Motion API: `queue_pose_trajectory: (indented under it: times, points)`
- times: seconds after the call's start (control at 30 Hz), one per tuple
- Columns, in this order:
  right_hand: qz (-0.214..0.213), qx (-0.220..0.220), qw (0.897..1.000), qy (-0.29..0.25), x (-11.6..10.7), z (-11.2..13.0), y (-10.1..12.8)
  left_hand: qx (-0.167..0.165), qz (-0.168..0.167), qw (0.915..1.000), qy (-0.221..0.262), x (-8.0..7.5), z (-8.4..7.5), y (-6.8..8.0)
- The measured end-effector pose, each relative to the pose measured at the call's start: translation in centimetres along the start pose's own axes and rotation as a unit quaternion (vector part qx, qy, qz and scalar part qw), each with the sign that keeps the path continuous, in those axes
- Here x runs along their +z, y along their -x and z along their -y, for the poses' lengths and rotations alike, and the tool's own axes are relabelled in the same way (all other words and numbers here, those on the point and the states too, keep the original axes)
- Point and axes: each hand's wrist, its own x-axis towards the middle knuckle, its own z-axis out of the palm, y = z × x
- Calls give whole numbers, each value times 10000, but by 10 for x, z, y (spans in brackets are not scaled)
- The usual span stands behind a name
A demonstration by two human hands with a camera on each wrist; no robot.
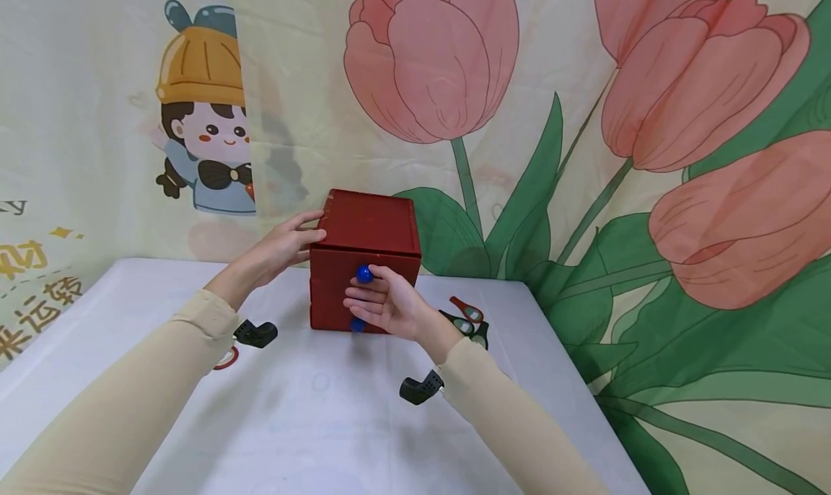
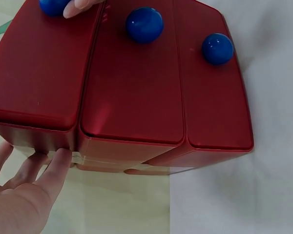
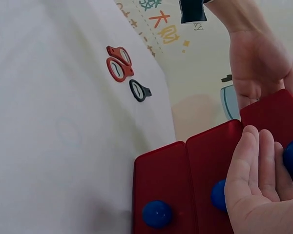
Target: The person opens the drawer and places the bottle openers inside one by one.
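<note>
Backdrop: a cloth printed with pink tulips [image 1: 441, 55] and a cartoon child [image 1: 204, 120] hangs just behind the drawer box.
Surface [image 1: 311, 423]: white-covered, carrying the drawer box near its far edge.
Drawer box [image 1: 363, 264]: dark red, three drawers stacked, each front with a blue knob; it stands upright.
My left hand [image 1: 282, 246]: laid flat against the drawer box's left side near its top edge, fingers straight, so this grip is wide and holds nothing.
My right hand [image 1: 386, 304]: in front of the drawer box, palm up, fingers curled round the top knob [image 1: 364, 273]; this grip is narrow, pinching that knob.
Middle knob [image 2: 144, 24]: hidden behind my right hand from the head view.
Bottom knob [image 1: 357, 325]: low on the drawer box front, just under my right hand.
Printed scissors [image 1: 466, 318]: on the surface covering, right of the drawer box.
</note>
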Motion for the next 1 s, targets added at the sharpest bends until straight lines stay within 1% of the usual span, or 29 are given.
queue_pose_trajectory:
  times: [0.37, 0.57, 1.0]
  points:
    - [107, -1, 9998, 156, 0, -5, 11, 64, 65, 9999, -45, -1, 2, -1]
    - [238, -2, 9994, 256, 0, -8, 17, 2, 53, 10000, -29, -3, 3, -1]
    - [300, -42, 9991, 289, 0, -16, 27, -32, 66, 10000, -44, -3, 2, 0]
